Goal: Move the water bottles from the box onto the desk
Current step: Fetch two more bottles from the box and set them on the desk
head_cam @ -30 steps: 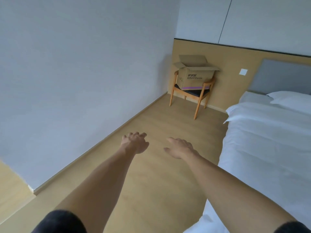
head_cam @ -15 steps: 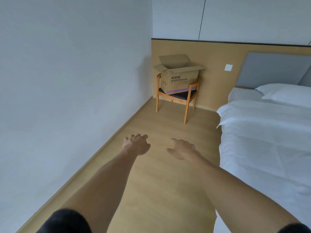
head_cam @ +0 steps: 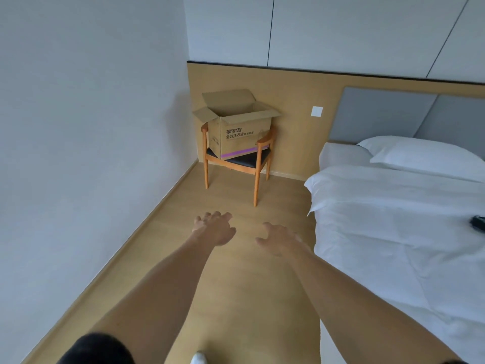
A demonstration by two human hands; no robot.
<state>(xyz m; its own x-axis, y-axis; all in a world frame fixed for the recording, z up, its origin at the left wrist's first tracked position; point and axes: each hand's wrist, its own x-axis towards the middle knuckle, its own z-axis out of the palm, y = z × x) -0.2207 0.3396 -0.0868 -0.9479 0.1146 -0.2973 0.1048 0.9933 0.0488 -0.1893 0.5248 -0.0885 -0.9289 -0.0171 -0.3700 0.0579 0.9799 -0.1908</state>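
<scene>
The box (head_cam: pixel 237 132) on the chair (head_cam: pixel 236 161) is now nearer — approach under way. Left hand (head_cam: pixel 214 229) and right hand (head_cam: pixel 279 239): grip relaxed, empty.

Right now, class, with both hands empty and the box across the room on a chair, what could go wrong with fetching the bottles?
1. The cardboard box sits skewed on the wooden chair, one corner overhanging the seat; reaching in might tip it.
2. Its raised flaps hide the inside, so the bottles cannot be seen.
3. The path between the wall and the bed is narrow; the left hand or right hand could bump something.
</scene>
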